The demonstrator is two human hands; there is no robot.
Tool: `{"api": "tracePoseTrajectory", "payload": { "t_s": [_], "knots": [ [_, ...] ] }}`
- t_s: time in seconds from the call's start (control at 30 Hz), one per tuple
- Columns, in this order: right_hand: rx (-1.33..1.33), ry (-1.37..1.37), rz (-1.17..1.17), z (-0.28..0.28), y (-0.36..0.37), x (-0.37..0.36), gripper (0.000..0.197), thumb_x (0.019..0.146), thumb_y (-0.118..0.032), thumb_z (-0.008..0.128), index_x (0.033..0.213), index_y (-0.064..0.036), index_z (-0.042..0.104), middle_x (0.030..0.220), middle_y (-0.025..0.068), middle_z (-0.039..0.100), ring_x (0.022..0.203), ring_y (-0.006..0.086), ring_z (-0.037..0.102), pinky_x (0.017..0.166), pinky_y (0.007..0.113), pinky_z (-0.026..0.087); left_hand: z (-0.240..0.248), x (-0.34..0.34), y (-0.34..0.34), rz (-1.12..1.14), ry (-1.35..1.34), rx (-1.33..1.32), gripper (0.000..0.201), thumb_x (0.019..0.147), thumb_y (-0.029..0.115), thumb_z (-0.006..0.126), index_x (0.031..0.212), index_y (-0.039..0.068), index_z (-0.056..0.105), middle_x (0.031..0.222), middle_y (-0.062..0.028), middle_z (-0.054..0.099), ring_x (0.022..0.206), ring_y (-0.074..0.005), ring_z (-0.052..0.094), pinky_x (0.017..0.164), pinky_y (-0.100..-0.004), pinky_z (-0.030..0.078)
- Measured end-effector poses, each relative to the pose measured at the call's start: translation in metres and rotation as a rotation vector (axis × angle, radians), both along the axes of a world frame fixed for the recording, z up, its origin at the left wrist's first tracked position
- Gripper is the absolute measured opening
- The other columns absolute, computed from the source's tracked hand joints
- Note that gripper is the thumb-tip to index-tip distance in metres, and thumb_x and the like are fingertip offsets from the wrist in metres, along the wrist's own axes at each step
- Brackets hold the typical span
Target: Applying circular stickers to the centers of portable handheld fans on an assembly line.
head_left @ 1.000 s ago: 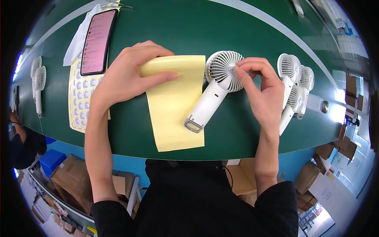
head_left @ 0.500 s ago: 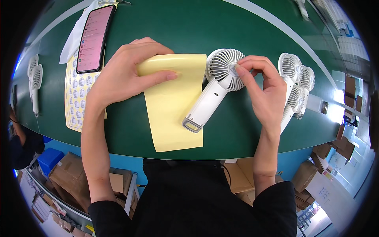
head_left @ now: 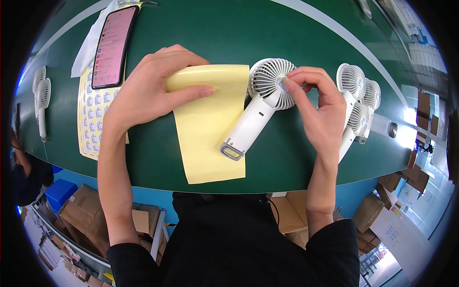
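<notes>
A white handheld fan (head_left: 250, 125) lies aslant on the table, its round grille up and to the right, its handle's foot over the lower right of a yellow sticker sheet (head_left: 210, 138). My left hand (head_left: 160, 88) is closed on that sheet, whose far edge curls over between thumb and fingers. At the hub of the grille sits a small pale sticker (head_left: 282, 83). The thumb and forefinger of my right hand (head_left: 318, 103) are pinched at the sticker, touching the hub; the fingertips partly cover it.
Several more white fans (head_left: 356, 103) lie right of my right hand, beside a clear container (head_left: 382, 125). At left, a phone (head_left: 112, 52) rests on printed sticker sheets (head_left: 93, 115). Further left lie other fans (head_left: 43, 100). Cardboard boxes (head_left: 86, 215) stand below the green table's (head_left: 158, 160) edge.
</notes>
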State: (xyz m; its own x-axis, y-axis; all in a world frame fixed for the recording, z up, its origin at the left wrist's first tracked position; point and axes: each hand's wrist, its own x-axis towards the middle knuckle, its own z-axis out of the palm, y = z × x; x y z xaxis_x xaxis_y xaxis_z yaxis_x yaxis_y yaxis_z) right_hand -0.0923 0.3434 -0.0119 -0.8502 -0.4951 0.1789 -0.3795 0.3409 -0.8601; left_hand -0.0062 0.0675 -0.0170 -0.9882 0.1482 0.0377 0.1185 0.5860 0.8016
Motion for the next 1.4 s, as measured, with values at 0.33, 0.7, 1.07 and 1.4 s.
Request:
{"api": "tracePoseTrajectory", "payload": {
  "t_s": [0.33, 0.7, 1.07, 1.4],
  "knots": [
    [0.025, 0.09, 0.005, -0.001, -0.002, 0.001, 0.009, 0.082, 0.0, 0.074, 0.087, 0.0006, 0.066, 0.09, 0.0066, 0.069, 0.078, 0.0147, 0.062, 0.068, 0.026, 0.047, 0.0, 0.001, 0.0, 0.005, -0.009, 0.006, 0.032, 0.076, 0.016, 0.08, 0.1, -0.002, 0.069, 0.094, -0.0121, 0.067, 0.093, -0.0251, 0.061, 0.083, -0.0348, 0.048],
    [0.067, 0.167, 0.006, -0.002, -0.005, 0.003, 0.011, 0.081, 0.001, 0.075, 0.087, 0.0, 0.066, 0.092, 0.0074, 0.066, 0.079, 0.0163, 0.062, 0.068, 0.027, 0.048, 0.0, 0.0, -0.002, -0.01, 0.007, 0.007, 0.031, 0.076, 0.016, 0.079, 0.099, -0.002, 0.069, 0.094, -0.012, 0.067, 0.092, -0.0251, 0.061, 0.084, -0.0348, 0.048],
    [0.24, 0.049, -0.072, -0.003, -0.007, 0.001, 0.035, 0.086, -0.024, 0.076, 0.114, -0.0042, 0.067, 0.095, 0.0061, 0.059, 0.071, 0.0148, 0.049, 0.063, 0.028, 0.043, 0.0, 0.001, 0.0, -0.002, 0.035, 0.008, 0.03, 0.078, 0.015, 0.079, 0.101, -0.001, 0.069, 0.093, -0.0106, 0.067, 0.089, -0.0241, 0.061, 0.082, -0.034, 0.048],
    [0.211, 0.096, -0.254, 0.013, -0.009, -0.006, 0.032, 0.096, -0.03, 0.064, 0.098, 0.0018, 0.063, 0.083, 0.011, 0.064, 0.068, 0.017, 0.058, 0.063, 0.031, 0.048, 0.003, 0.004, -0.002, 0.04, 0.128, -0.006, 0.031, 0.081, 0.019, 0.079, 0.102, -0.001, 0.068, 0.095, -0.0113, 0.068, 0.088, -0.0253, 0.063, 0.08, -0.0342, 0.049]
  ]
}}
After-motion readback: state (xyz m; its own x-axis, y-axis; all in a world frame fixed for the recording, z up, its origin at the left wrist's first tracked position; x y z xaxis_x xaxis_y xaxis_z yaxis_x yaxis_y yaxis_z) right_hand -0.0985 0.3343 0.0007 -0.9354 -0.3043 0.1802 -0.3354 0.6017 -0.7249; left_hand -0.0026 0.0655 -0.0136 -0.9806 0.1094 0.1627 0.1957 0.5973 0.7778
